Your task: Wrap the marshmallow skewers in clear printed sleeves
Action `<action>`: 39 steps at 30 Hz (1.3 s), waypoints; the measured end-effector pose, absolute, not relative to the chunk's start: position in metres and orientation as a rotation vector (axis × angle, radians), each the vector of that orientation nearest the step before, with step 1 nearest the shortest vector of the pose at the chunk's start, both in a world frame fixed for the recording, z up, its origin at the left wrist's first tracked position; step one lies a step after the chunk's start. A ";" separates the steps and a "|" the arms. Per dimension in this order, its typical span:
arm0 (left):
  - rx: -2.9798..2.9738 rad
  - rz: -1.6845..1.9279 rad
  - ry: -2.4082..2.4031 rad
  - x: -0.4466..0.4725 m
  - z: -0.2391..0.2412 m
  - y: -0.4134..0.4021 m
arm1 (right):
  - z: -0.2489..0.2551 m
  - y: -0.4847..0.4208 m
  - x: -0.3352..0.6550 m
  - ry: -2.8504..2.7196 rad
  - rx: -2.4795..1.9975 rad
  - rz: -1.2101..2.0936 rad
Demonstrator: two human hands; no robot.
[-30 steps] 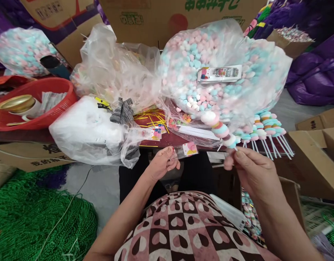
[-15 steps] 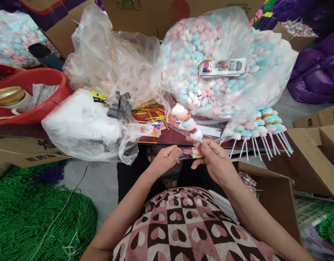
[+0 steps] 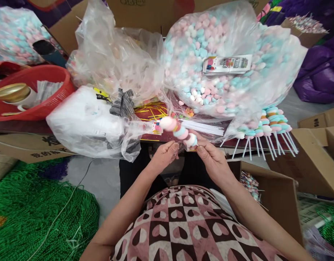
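A marshmallow skewer point(image 3: 180, 132) of pink, white and blue pieces slants up to the left between my hands. My right hand point(image 3: 214, 159) is closed on its lower end, thumb pressed on the stick. My left hand point(image 3: 164, 156) pinches the edge of a small clear plastic bag, mostly hidden behind the lower marshmallows and the fingers. Beyond my left hand, a stack of printed clear bags point(image 3: 152, 128) pokes out of a white plastic sack point(image 3: 87, 123). White sticks point(image 3: 206, 127) lie on the table past my right hand. Finished-looking skewers point(image 3: 277, 121) rest at the table's right edge.
Big clear bags of marshmallows point(image 3: 183, 47) fill the table's back. Yellow twist ties point(image 3: 153, 110) lie mid-table. A red basket point(image 3: 58, 94) stands left. Below right is a cardboard box point(image 3: 281, 195) with wrapped sweets; green strands point(image 3: 47, 206) pile on the floor left.
The skewer has tipped further left and lower, its bottom end now at the bag between my hands. My right hand has come slightly down with it; the view has shifted a little.
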State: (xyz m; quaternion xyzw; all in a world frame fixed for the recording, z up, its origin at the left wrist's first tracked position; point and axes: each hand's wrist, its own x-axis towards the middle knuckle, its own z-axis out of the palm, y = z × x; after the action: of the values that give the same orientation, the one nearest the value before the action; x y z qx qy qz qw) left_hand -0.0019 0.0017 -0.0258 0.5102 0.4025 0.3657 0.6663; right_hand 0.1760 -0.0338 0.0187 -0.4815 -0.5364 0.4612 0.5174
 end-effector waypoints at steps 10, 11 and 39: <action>0.687 0.972 0.623 -0.013 -0.010 0.008 | 0.041 -0.055 0.237 -1.053 -1.195 1.280; 0.667 0.968 0.602 -0.013 -0.009 0.008 | 0.037 -0.059 0.241 -1.075 -1.238 1.266; 0.806 0.855 0.671 -0.017 -0.024 0.012 | 0.027 -0.067 0.281 -1.635 -1.597 0.949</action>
State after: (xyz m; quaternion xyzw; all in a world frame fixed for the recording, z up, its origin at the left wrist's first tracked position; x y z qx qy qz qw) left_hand -0.0166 0.0119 -0.0239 0.3729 0.3105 0.3954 0.7799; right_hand 0.2806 -0.0672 0.0270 -0.6098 -0.6242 0.3624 0.3275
